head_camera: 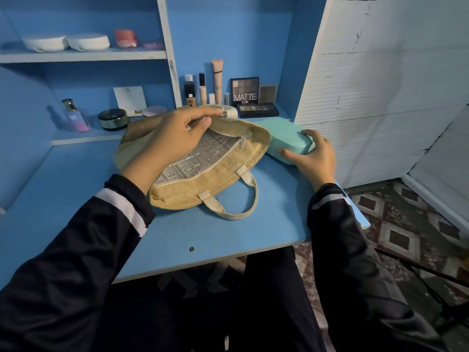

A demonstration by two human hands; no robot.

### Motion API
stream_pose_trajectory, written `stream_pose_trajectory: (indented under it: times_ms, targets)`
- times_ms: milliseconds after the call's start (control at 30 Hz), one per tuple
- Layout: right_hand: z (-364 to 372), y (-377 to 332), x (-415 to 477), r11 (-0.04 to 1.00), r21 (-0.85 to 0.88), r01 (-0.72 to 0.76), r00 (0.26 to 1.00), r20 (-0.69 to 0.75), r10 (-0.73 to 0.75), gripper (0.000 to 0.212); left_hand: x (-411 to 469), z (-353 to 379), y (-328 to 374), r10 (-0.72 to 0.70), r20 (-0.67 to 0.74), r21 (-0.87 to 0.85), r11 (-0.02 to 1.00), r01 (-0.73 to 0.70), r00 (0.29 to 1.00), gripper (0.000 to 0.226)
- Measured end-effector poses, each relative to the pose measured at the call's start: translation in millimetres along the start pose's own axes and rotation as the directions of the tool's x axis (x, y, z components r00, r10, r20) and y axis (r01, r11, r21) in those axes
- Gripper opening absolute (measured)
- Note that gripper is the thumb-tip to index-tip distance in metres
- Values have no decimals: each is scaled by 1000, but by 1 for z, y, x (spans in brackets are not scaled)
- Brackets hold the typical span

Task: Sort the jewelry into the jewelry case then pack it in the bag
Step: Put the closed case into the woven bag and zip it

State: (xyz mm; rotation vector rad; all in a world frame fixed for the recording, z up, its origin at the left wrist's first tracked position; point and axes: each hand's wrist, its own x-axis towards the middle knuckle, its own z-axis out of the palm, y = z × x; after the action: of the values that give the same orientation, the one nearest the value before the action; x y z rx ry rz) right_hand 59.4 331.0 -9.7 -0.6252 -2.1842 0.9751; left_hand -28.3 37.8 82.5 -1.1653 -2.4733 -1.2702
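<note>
The left grip (175,133), at the centre of the frame, pinches the upper rim of the bag (215,184) beside its webbing handle (229,114) and lifts it. This holds the mouth agape, so the silver lining (187,158) shows and there is room to slide something in. The right grip (312,158), right of centre, curls round the near end of the jewelry case (284,141). The case is teal, looks closed, and lies on the table (228,237) touching the bag's right edge (no loose jewelry shows, so the sorting seems done). It looks placed to go straight into the opening.

The bag lies flat, its lower handle (238,212) looping toward the bottom of the frame. The table is blue, with a blue back wall. An eyeshadow palette (245,91) and tubes stand top centre, a perfume bottle (74,115) at left, and a shelf (83,55) at upper left. Patterned floor tiles (406,224) show at lower right.
</note>
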Motion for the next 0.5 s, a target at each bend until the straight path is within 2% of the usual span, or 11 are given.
stream_pose_trajectory:
  times_ms: [200,500]
  targets:
    - [-18,5,-6,1000,3,-8,999,-54,9,63,4,11,10,-20,-14,-7,1000,20,1000,34]
    - [-60,14,-12,999,-38,9,992,-127,-13,62,14,21,17,-24,41,16,1000,23,999,36]
